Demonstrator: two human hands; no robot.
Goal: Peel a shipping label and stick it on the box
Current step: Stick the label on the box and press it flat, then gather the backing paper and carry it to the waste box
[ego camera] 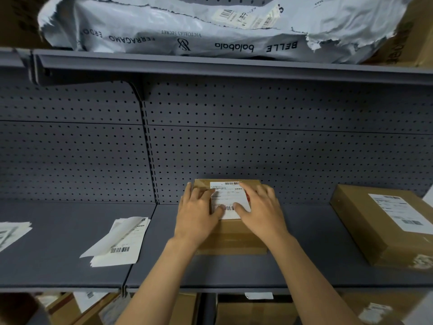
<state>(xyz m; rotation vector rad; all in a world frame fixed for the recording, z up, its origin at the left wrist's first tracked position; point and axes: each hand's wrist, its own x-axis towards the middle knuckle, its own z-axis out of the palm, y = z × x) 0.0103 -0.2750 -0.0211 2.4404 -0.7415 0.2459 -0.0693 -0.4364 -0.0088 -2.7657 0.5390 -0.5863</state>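
A brown cardboard box (230,238) sits on the grey shelf (293,261), pushed back against the pegboard. A white shipping label (230,195) with barcodes lies flat on the box's top. My left hand (196,214) rests palm down on the label's left side, fingers spread. On the label's right side, my right hand (260,209) presses down the same way. Both hands lie flat on the label and box and hold nothing. A stack of white label sheets (121,242) with a loose backing strip on top lies to the left on the shelf.
A second labelled brown box (384,226) sits at the right of the shelf. More papers (11,233) lie at the far left edge. Above, an upper shelf (210,66) holds a torn grey mailer bag (210,26). Cardboard boxes (246,310) stand below the shelf.
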